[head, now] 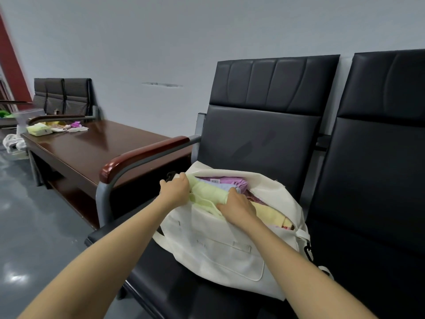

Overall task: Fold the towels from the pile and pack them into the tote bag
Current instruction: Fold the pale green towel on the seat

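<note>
Black padded chair seat (174, 279): cream canvas tote bag (218, 252), unzipped; left hand (176, 189) and right hand (236, 207) both clenched around pale green folded towel (210, 192).

One cream tote bag (220, 245) sits on the seat of one of two black chairs (264, 125) side by side. Two hands, the left hand (176, 189) and the right hand (236, 204), are at its mouth. At least four towels show inside: one pale green (208, 192), one purple (230, 181), one lilac (226, 186), one yellow (271, 214). One brown bench (96, 146) carries a few more towels (39, 129) at its far end, too blurred to count.
</note>
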A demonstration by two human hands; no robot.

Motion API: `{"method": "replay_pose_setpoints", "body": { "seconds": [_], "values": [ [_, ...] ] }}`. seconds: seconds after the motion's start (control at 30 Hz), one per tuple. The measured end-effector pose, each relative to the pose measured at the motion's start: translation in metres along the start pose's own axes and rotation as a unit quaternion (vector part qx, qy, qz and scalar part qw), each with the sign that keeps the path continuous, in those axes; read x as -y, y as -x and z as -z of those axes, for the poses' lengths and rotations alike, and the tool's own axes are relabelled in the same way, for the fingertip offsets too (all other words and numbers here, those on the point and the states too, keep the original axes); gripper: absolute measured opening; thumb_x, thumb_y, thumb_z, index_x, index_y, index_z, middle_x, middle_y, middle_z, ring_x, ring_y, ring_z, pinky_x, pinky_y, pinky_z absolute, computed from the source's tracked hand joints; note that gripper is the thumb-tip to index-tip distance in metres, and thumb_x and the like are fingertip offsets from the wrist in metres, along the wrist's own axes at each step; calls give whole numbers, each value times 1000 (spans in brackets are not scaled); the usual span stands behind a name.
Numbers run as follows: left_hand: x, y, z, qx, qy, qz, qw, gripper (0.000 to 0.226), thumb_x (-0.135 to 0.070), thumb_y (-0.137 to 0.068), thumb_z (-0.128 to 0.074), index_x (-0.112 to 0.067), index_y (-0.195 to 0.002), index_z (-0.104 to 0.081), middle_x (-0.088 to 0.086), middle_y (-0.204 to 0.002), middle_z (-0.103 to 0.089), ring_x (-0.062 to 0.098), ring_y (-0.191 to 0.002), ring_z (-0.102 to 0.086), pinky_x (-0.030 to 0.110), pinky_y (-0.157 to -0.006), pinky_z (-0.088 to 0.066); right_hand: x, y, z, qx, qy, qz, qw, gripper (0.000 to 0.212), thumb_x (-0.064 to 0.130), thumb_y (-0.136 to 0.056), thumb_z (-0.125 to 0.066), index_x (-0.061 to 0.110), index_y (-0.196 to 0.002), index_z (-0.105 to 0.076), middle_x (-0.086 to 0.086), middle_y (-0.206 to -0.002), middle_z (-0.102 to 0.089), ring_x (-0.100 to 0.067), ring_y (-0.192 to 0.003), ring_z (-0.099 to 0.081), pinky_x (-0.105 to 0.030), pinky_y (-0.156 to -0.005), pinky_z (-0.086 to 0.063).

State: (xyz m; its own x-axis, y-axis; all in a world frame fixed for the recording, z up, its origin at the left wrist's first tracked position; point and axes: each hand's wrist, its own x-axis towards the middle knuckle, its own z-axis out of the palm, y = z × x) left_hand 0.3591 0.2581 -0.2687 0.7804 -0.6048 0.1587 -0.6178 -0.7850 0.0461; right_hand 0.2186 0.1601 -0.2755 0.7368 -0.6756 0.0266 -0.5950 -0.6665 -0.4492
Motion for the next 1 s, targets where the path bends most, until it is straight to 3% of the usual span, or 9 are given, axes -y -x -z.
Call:
{"method": "replay_pose_setpoints", "body": {
  "seconds": [0.13, 0.27, 0.37, 0.43, 0.53, 0.6, 0.7, 0.83, 1.0],
  "values": [
    [-7, -9, -4, 22, 37, 17, 999, 26, -2, -89, -33, -8, -114, -37, 0, -77, -49, 27, -85, -53, 54, -105, -25, 0, -11, 4, 22, 41, -46, 998, 55, 47, -88, -55, 15, -132, -47, -7, -133, -53, -30, -122, -50, -36, -94, -39],
    [9, -8, 25, 120, -7, 13, 993, 33, -19, -94, -40, -11, -125, -47, 3, -118, -56, 27, -113, -50, 55, -110, -20, 3, -3, 6, 29, 129, 5, 991, 55, 52, -84, -56, 14, -124, -54, -11, -134, -47, -31, -126, -33, -37, -99, -32],
    [24, -6, 38, 161, -49, 3, 986, 34, -29, -93, -46, -15, -123, -53, -1, -118, -57, 24, -112, -50, 51, -106, -22, -1, -4, 13, 92, 93, 0, 991, 59, 56, -82, -55, 12, -121, -57, -13, -134, -47, -32, -127, -28, -38, -100, -32],
    [25, 2, 24, 98, -76, -7, 992, 32, -28, -89, -51, -15, -118, -53, -1, -107, -59, 22, -102, -54, 46, -103, -27, -2, 2, 8, 100, 120, -4, 988, 66, 61, -83, -52, 15, -130, -52, -10, -138, -45, -32, -130, -28, -39, -105, -28],
    [19, 12, 9, -44, -86, -49, 994, 27, -19, -87, -51, -15, -114, -47, 0, -107, -59, 23, -98, -58, 39, -93, -34, 4, 14, 0, -24, 182, 50, 982, 65, 60, -80, -60, 18, -128, -48, -8, -133, -42, -31, -125, -31, -38, -107, -28],
    [24, 18, 13, -68, -52, -140, 986, 16, -13, -89, -49, -16, -104, -54, 0, -107, -59, 22, -92, -55, 32, -83, -38, 5, 19, 1, -84, 103, 141, 981, 49, 46, -80, -67, 18, -117, -50, -4, -117, -44, -27, -118, -34, -36, -104, -30],
    [33, 31, 21, 30, 68, -225, 972, 19, -14, -94, -50, -19, -106, -63, -6, -103, -60, 13, -86, -48, 23, -72, -38, 0, 26, 9, 0, -55, 225, 973, 16, 31, -90, -58, 18, -88, -65, 5, -93, -60, -19, -98, -52, -36, -87, -42],
    [25, 43, 23, 141, 85, -145, 976, 37, -40, -102, -33, -18, -105, -63, -5, -95, -57, 15, -88, -47, 28, -75, -35, -1, 38, 8, 130, 56, 183, 973, 46, 42, -101, -32, 20, -64, -48, -2, -84, -56, -22, -86, -51, -36, -82, -44],
    [-7, 58, 36, 33, 147, -126, 981, 28, -35, -99, -43, -16, -97, -64, 1, -104, -64, 21, -95, -55, 33, -81, -44, -15, 57, 47, 110, -34, 181, 977, 26, 30, -97, -46, 21, -110, -68, 5, -112, -65, -13, -99, -55, -25, -84, -41]
  ]
}}
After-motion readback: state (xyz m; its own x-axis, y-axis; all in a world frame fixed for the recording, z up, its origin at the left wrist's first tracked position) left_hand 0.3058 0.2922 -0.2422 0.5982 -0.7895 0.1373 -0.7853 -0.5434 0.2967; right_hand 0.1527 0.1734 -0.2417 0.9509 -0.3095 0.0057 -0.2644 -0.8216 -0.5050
